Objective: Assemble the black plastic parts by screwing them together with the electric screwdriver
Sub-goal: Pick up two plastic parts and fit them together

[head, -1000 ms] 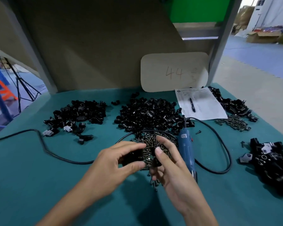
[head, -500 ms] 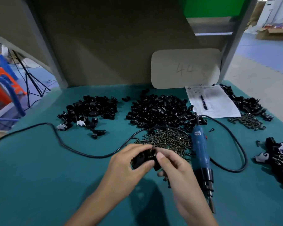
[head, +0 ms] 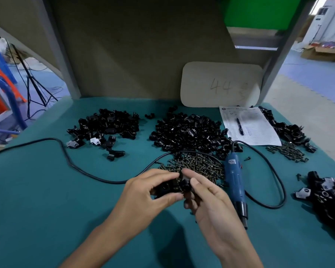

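Above the green table, my left hand (head: 143, 192) grips a black plastic part (head: 167, 187) between thumb and fingers. My right hand (head: 205, 198) pinches a second small black part (head: 186, 185) against the first one. Just behind my hands lies a heap of dark screws (head: 199, 165). The blue electric screwdriver (head: 235, 180) lies on the table to the right of my right hand, tip toward me, untouched. Its black cord (head: 85, 171) loops across the table to the left.
Piles of black parts lie at back left (head: 104, 125), back middle (head: 186, 132), back right (head: 286, 128) and at the right edge (head: 329, 198). A paper sheet with a pen (head: 249, 125) and a smaller screw heap (head: 287, 151) sit at back right. A beige board (head: 220, 84) leans behind.
My hands have drawn back from the screw heap toward me, bringing the two black parts together. The view shifted, so the table items appear further right and lower.
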